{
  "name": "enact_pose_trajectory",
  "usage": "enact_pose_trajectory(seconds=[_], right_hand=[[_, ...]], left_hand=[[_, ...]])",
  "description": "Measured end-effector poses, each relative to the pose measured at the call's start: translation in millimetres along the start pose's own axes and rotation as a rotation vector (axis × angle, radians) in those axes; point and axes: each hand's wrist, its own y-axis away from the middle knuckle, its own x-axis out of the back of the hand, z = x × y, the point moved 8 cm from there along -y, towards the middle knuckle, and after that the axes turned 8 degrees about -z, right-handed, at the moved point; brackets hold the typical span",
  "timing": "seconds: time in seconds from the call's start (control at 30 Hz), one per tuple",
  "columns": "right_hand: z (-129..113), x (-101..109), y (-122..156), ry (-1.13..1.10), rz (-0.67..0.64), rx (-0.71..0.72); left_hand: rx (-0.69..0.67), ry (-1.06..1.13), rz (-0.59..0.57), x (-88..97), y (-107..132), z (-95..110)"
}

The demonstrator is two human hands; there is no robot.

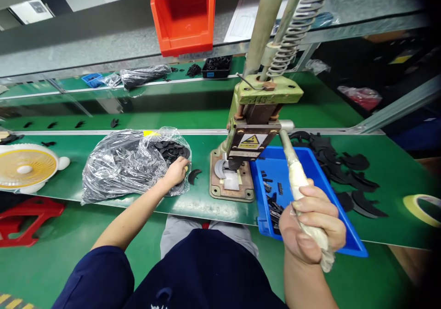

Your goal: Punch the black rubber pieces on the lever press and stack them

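My right hand (315, 224) is closed round the cloth-wrapped lever handle (299, 180) of a green hand press (257, 111) that stands on the green bench. A pale crescent part (220, 169) sits under the press head on its base plate (227, 189). My left hand (176, 171) reaches into the open mouth of a clear plastic bag (127, 164) full of black crescent parts, fingers curled on the pile; what they pinch is hidden. One loose black crescent part (194, 175) lies just right of that hand.
A blue tray (310, 171) with small black offcuts sits right of the press, black crescent parts (341, 166) heaped beyond it. A small fan (25, 166) stands at left, a red stool (24, 217) below it. A tape roll (422, 208) lies at right; a red bin (184, 15) hangs overhead.
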Motion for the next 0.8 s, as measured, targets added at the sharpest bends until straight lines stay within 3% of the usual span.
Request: enact_pose_trajectory(seconds=[0.1,0.2,0.33,0.43,0.5,0.63,0.8], right_hand=[[-0.1,-0.3,-0.6,-0.009,0.012,0.017],[-0.7,0.4,-0.7,-0.008,0.016,0.035],[-0.3,-0.6,-0.6,0.007,-0.022,0.002],[-1.1,-0.6,-0.1,0.016,-0.036,-0.009],[-1.7,-0.3,0.4,0.024,-0.042,-0.011],[-1.0,-0.1,1.4,0.041,-0.064,-0.04],[-3.3,0.1,0.7,0.056,-0.08,-0.02]], left_hand=[[0.159,0.016,-0.051,-11.1,6.3,-6.2],[0.156,-0.01,-0.142,-22.9,8.1,3.6],[0.185,0.055,-0.186,-25.6,3.1,8.7],[0.228,0.263,-0.151,-19.1,-5.5,12.3],[0.253,0.52,-0.098,-13.5,-12.5,19.7],[0.316,1.052,-0.111,-15.8,-27.5,50.7],[0.391,1.16,-0.137,-24.4,-48.2,85.2]])
